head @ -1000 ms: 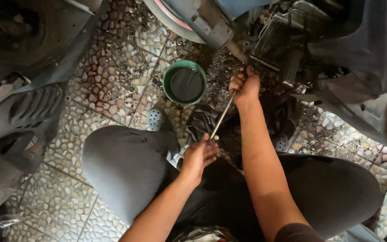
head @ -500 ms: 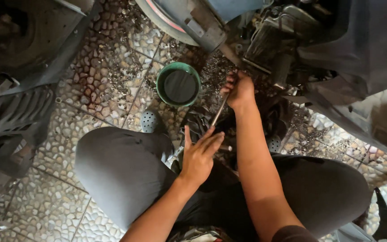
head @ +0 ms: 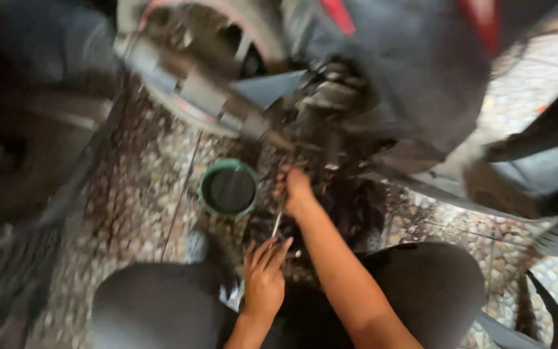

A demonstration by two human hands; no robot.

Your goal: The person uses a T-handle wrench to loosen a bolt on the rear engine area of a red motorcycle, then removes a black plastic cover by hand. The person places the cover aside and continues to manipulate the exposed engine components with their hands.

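The picture is blurred by motion. My right hand is closed around the upper end of a thin metal rod-like tool, low beside a scooter's dark underside. My left hand is below it with fingers spread, its fingertips at the tool's lower end; whether they grip it I cannot tell. A green bowl of dark liquid stands on the pebbled tile floor just left of my right hand. My knees in dark trousers frame the bottom of the view.
A wheel with a reddish rim and grey bodywork fills the top. Dark plastic panels lie at the left and right. The floor under the engine is wet and dark-stained.
The view has tilted up and blurred, showing more of the wheel. My right hand stays on the tool's top; my left hand has slid along the tool's lower end, fingers now extended.
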